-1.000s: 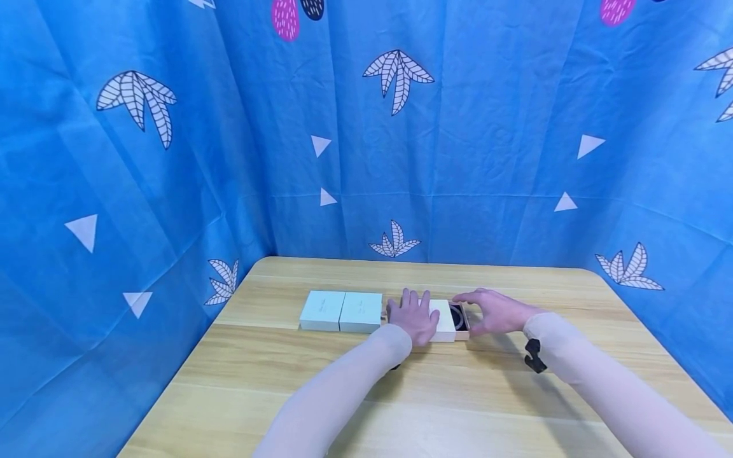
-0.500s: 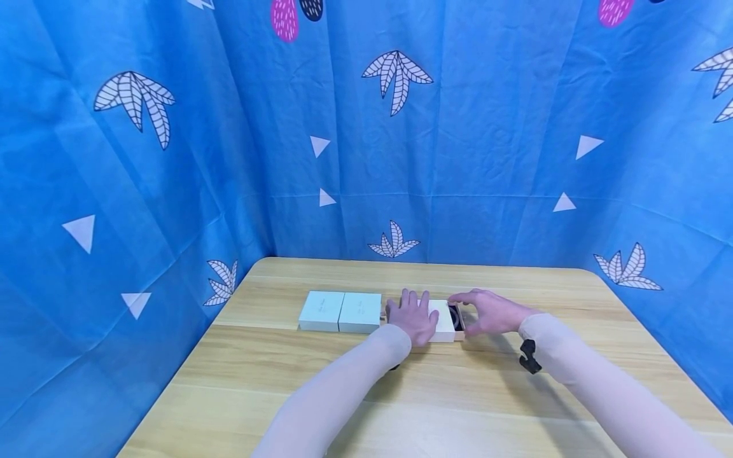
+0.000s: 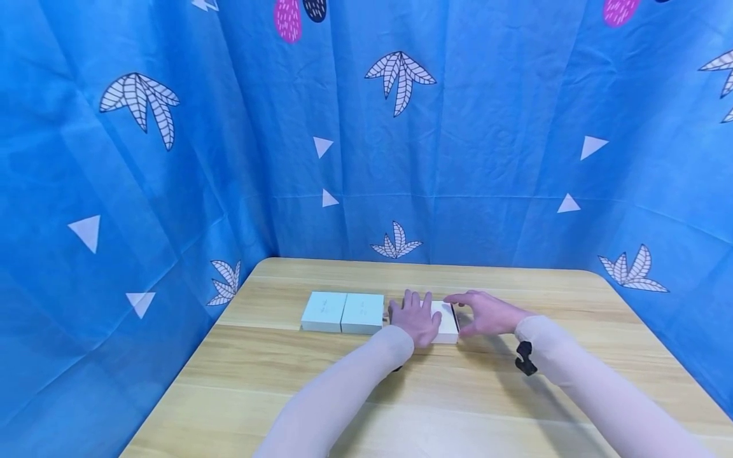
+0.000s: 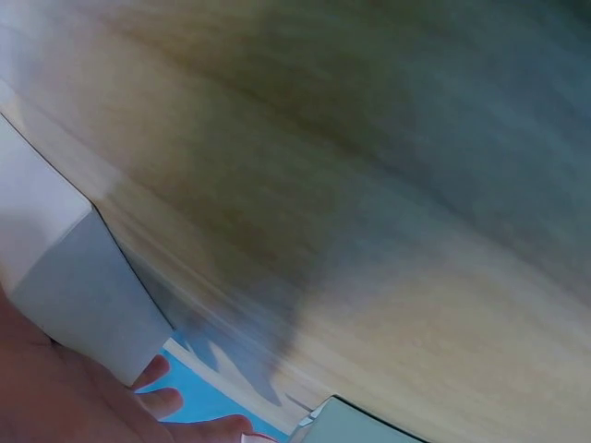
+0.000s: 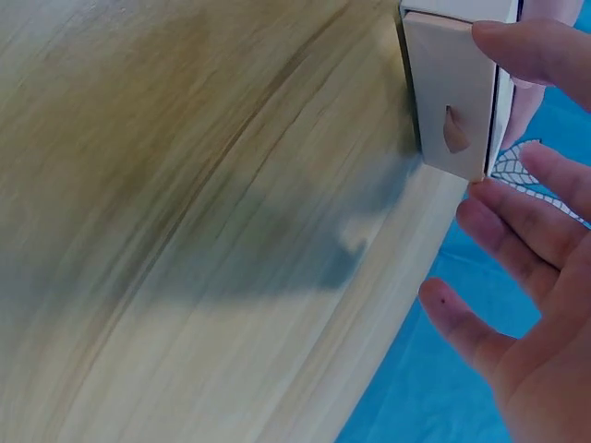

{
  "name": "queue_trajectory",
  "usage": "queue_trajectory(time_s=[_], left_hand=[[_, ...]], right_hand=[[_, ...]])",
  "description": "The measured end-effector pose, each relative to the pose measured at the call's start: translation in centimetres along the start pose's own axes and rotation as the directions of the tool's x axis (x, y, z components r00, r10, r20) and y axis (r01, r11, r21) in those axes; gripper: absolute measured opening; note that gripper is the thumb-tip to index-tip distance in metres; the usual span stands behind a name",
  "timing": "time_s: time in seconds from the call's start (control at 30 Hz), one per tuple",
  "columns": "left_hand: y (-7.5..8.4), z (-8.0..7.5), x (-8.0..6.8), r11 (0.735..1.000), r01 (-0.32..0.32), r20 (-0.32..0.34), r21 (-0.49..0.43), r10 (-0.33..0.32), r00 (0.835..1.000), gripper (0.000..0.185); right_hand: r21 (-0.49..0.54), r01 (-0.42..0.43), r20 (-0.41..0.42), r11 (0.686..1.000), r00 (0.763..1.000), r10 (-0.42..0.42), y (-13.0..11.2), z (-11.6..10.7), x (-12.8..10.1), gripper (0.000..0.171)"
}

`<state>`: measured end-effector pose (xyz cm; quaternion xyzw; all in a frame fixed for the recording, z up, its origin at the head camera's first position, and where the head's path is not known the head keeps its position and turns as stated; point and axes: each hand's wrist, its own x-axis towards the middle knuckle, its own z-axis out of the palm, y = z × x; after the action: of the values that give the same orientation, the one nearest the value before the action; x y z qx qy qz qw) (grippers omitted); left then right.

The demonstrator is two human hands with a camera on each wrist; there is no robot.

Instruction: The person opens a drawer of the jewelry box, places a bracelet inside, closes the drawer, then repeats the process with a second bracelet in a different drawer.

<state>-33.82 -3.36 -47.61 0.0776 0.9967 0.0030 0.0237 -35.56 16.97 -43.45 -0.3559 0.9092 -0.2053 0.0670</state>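
My left hand lies flat on the white box, fingers straight, beside two pale boxes on the table. My right hand — spread — has pushed the drawer nearly shut since a second ago; the dark gap has all but gone.

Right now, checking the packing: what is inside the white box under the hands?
The white box has its drawer almost shut; only a thin dark slit shows. Its contents are hidden.
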Motion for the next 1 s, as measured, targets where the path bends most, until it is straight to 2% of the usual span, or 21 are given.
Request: queue_trajectory(time_s=[0.27,0.5,1.0], left_hand=[[0.21,-0.21,0.08,1.0,0.003,-0.001,0.005,-0.003,1.0,0.068],[0.29,-0.28,0.0,1.0,0.003,-0.002,0.007,-0.003,1.0,0.068],[0.2,-0.28,-0.16,1.0,0.003,-0.006,0.016,-0.003,1.0,0.068]], right_hand=[[0.017,-0.001,0.003,1.0,1.0,0.001,0.52,0.03,0.14,0.084],[-0.023,0.007,-0.031,1.0,0.999,-0.008,0.53,0.18,0.31,0.072],[-0.036,-0.019,-0.05,0.999,0.999,0.017,0.32,0.48,0.57,0.077]])
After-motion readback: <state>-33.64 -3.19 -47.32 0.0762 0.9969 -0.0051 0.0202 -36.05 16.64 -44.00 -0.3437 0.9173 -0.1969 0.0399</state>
